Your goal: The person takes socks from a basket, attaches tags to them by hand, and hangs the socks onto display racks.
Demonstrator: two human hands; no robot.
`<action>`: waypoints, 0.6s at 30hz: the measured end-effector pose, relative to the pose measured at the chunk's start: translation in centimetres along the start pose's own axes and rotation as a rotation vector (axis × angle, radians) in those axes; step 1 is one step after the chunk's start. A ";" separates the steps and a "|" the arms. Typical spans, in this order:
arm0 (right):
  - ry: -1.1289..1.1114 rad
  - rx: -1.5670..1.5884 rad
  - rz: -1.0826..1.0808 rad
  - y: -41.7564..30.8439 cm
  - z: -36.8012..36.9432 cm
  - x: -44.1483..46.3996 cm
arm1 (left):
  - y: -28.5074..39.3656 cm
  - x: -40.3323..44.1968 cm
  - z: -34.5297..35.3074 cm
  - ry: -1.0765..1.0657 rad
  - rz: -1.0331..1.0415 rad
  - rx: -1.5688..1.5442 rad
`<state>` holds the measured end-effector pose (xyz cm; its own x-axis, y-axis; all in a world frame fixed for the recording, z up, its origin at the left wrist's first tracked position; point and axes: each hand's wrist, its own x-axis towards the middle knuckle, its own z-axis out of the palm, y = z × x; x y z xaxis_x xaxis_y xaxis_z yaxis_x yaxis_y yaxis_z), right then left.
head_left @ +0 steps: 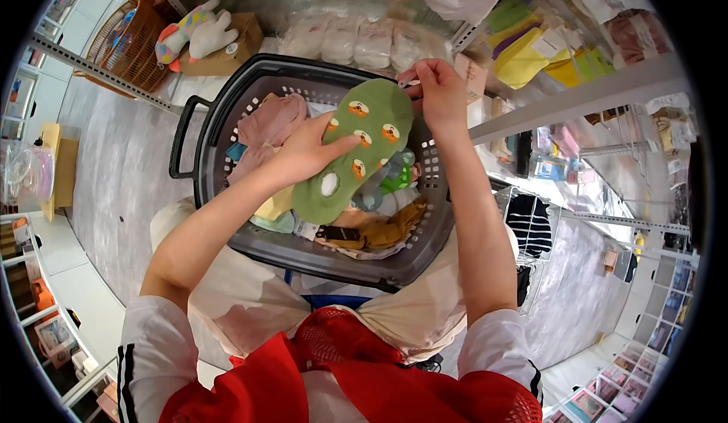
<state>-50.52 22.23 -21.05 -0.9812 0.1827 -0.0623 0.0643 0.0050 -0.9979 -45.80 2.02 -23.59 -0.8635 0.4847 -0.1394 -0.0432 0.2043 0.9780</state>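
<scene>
A green cloth piece (376, 116) printed with small orange-and-white animal faces is held over a dark grey plastic basket (262, 70). It is long with rounded ends, and a white oval shows near its lower end. My left hand (315, 148) grips its left edge, thumb on top and fingers partly hidden. At its upper right corner my right hand (437, 93) is closed in a pinch on what looks like a small pale tag (407, 78). Inside the basket lie a pink garment (271, 122), a mustard-brown cloth (394, 227) and other folded items.
The basket rests by my lap, its black handle (182, 138) at the left. Behind it, a shelf holds clear-wrapped packs (341, 40), a cardboard box (239, 40) and a plush toy (208, 34). A metal shelf bar (576, 97) runs close beside my right arm.
</scene>
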 end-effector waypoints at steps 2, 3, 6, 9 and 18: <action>0.053 -0.029 -0.060 0.1 -0.2 0.2 | 0.6 -0.3 0.0 -0.086 -0.015 0.072; 0.101 -0.064 -0.097 0.4 -0.4 0.5 | 0.4 -0.4 0.2 -0.144 -0.053 0.018; 0.239 -0.104 -0.139 0.6 -1.0 0.9 | -0.7 -1.1 1.5 -0.306 -0.091 -0.083; 0.210 0.080 -0.095 0.9 -0.4 0.8 | -1.0 -1.9 2.3 -0.358 -0.070 -0.105; 0.019 0.130 -0.111 1.4 3.2 -1.4 | 1.3 -1.5 1.9 -0.271 -0.153 -0.343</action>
<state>-49.62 18.83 -22.46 -0.9771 0.2071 0.0478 -0.0700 -0.1011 -0.9924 -43.66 3.15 -22.41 -0.6735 0.6852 -0.2772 -0.3629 0.0201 0.9316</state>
